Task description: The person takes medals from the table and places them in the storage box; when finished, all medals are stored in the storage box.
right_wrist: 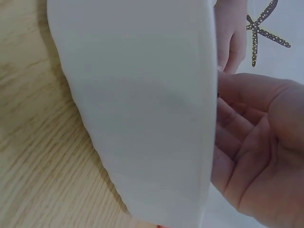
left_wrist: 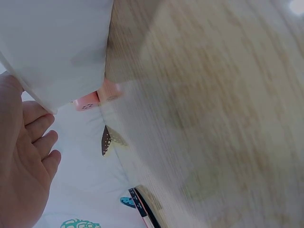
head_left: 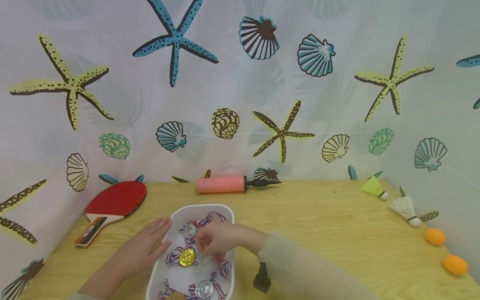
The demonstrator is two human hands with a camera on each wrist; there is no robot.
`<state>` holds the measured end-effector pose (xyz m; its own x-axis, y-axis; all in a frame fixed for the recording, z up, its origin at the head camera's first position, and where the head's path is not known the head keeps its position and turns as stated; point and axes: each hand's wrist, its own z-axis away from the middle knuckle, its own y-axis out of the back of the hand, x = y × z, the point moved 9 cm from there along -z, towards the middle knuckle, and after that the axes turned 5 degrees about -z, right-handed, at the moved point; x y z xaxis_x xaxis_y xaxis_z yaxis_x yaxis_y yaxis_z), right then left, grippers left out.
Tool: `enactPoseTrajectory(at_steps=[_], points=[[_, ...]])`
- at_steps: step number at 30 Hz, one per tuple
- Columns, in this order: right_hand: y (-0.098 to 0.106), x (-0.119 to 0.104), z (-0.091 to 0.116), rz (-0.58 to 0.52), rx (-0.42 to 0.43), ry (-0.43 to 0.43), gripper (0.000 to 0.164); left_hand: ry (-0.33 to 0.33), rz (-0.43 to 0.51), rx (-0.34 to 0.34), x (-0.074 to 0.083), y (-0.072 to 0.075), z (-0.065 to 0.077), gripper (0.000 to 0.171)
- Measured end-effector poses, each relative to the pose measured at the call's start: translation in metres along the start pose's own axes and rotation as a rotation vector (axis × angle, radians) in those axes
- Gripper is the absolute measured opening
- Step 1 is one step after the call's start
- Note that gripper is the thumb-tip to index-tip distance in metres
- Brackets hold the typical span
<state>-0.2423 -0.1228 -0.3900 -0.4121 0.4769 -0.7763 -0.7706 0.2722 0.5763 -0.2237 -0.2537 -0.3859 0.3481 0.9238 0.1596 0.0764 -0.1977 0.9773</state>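
A white plastic tub (head_left: 183, 275) holds several medals on red, white and blue ribbons. My left hand (head_left: 144, 246) rests on the tub's left rim with its fingers nearly straight, also seen in the left wrist view. Inside the tub my right hand (head_left: 217, 238) has its fingers curled and pinches a blurred silver medal (head_left: 203, 261); the tub wall (right_wrist: 137, 104) hides its fingertips in the right wrist view. A gold medal (head_left: 187, 257) lies just left of it. Another silver medal (head_left: 189, 230) lies higher up, and one more silver medal (head_left: 204, 288) lies lower down.
A red table tennis bat (head_left: 118, 198) lies at the left. Behind the tub is a pink hand pump (head_left: 221, 184). A black object (head_left: 262, 278) sits near my right sleeve. At the right edge are a yellow shuttlecock (head_left: 374, 188), a white shuttlecock (head_left: 405, 210) and two orange balls (head_left: 435, 236).
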Motion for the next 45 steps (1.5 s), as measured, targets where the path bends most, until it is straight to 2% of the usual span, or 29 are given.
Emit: enactPoseTrajectory(at_steps=[6,13,20,27,32,36,39,42,45], points=[[-0.012,0.007,-0.004,0.028,-0.052,-0.051,0.018,-0.002,0.001,0.001,-0.001,-0.001,0.0,0.055],[-0.018,0.009,-0.011,0.15,0.011,-0.065,0.012,0.014,0.006,-0.011,-0.004,-0.002,0.0,0.056],[-0.019,0.005,-0.017,0.358,0.086,-0.002,0.015,0.016,0.007,-0.017,-0.004,-0.002,0.001,0.056],[-0.019,0.007,-0.02,0.401,0.142,-0.009,0.01,0.014,0.007,-0.013,-0.004,-0.002,0.0,0.056],[-0.018,0.005,-0.02,0.401,0.13,0.006,0.01,0.009,0.004,-0.009,-0.004,-0.002,0.0,0.055],[-0.01,-0.001,-0.016,0.39,0.145,0.034,0.008,0.007,0.002,-0.006,-0.004,-0.002,0.0,0.055],[0.003,-0.01,-0.009,0.399,0.187,0.096,0.004,0.001,0.003,0.001,-0.004,-0.001,-0.001,0.056],[0.02,-0.019,0.005,0.4,0.247,0.165,0.001,0.01,0.015,-0.002,-0.005,-0.001,-0.001,0.057],[0.042,-0.021,0.029,0.32,0.33,0.206,0.003,0.046,0.053,-0.027,-0.01,-0.001,0.001,0.061]])
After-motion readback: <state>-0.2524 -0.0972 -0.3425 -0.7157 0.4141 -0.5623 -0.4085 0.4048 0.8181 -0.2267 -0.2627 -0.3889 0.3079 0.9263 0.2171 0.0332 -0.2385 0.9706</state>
